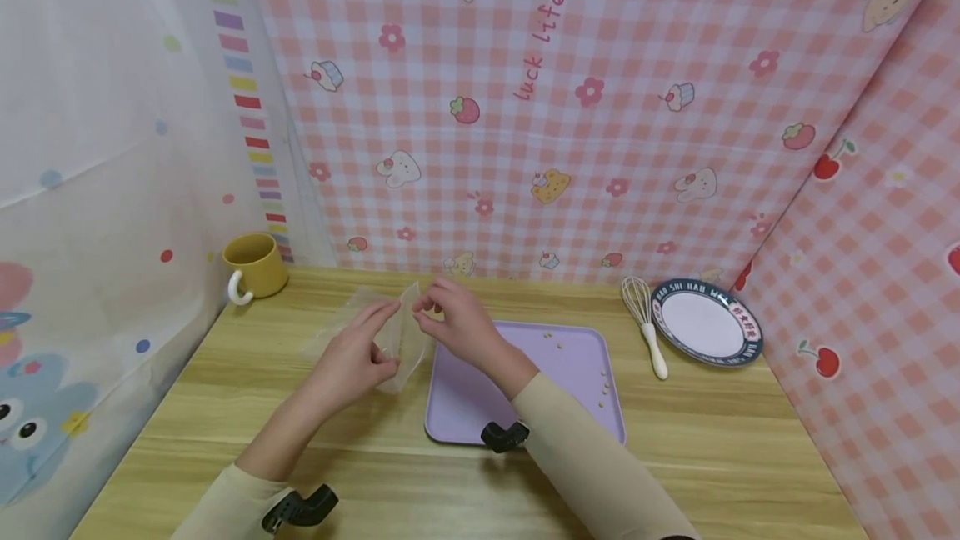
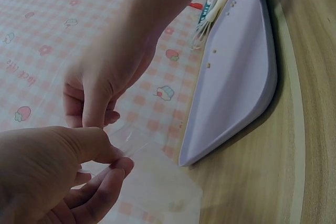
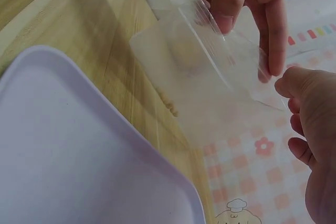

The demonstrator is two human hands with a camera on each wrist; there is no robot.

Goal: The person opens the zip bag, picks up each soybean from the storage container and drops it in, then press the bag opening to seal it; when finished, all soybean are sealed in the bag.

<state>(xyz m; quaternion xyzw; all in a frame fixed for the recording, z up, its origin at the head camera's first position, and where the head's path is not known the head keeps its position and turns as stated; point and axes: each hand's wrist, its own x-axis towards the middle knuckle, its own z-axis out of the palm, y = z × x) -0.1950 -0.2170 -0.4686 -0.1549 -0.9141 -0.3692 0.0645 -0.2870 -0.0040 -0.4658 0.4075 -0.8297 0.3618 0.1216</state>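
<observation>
Both hands hold a clear plastic bag [image 1: 407, 350] upright just left of the lavender tray. My left hand [image 1: 356, 357] grips one side of it between thumb and fingers. At the bag's upper edge, my right hand [image 1: 459, 323] pinches with thumb and fingertips. A few small yellowish grains [image 3: 169, 103] show through the bag's bottom in the right wrist view. The tray [image 1: 465, 394] lies below the right forearm, with several similar grains [image 1: 559, 347] scattered along its right and far parts.
Another clear plastic sheet or bag [image 1: 330, 336] lies flat behind the left hand. A yellow mug [image 1: 257, 267] stands at the back left. At the right, a whisk [image 1: 648, 332] lies next to a dark-rimmed plate [image 1: 705, 323]. Patterned cloth walls enclose the table's back and sides.
</observation>
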